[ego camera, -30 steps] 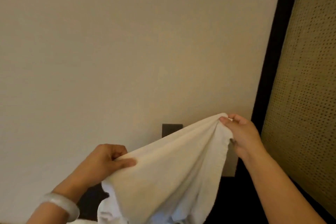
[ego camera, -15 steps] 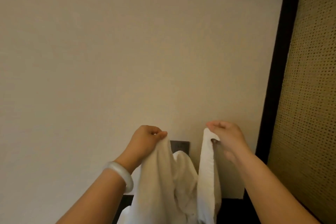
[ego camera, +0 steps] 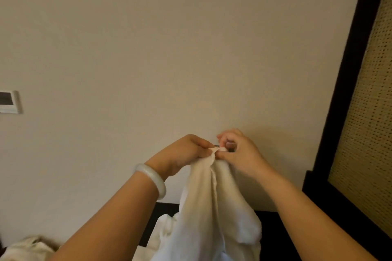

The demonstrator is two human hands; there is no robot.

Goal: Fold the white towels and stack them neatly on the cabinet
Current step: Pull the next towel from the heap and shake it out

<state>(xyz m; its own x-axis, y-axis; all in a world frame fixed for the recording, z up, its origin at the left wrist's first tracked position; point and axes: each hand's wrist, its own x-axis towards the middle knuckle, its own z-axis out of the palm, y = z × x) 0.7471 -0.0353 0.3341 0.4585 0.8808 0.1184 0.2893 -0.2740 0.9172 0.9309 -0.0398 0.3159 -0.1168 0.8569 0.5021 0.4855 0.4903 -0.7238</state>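
Note:
A white towel (ego camera: 214,214) hangs doubled in front of the wall, its two top corners pinched together. My left hand (ego camera: 184,152), with a pale bangle on the wrist, grips one corner. My right hand (ego camera: 239,152) grips the other corner, and the two hands touch at the fingertips. The towel's lower part drops out of the bottom of the view. More white cloth (ego camera: 27,248) lies bunched at the lower left. A dark cabinet top (ego camera: 273,224) shows behind the towel, mostly hidden.
A plain beige wall (ego camera: 169,48) fills most of the view. A white wall panel (ego camera: 10,101) sits at the left edge. A black frame (ego camera: 347,70) and a woven cane screen (ego camera: 369,129) stand at the right.
My hands have come together, bringing the towel's two top corners to meet. The towel, spread wide a second ago, now hangs folded in half lengthwise.

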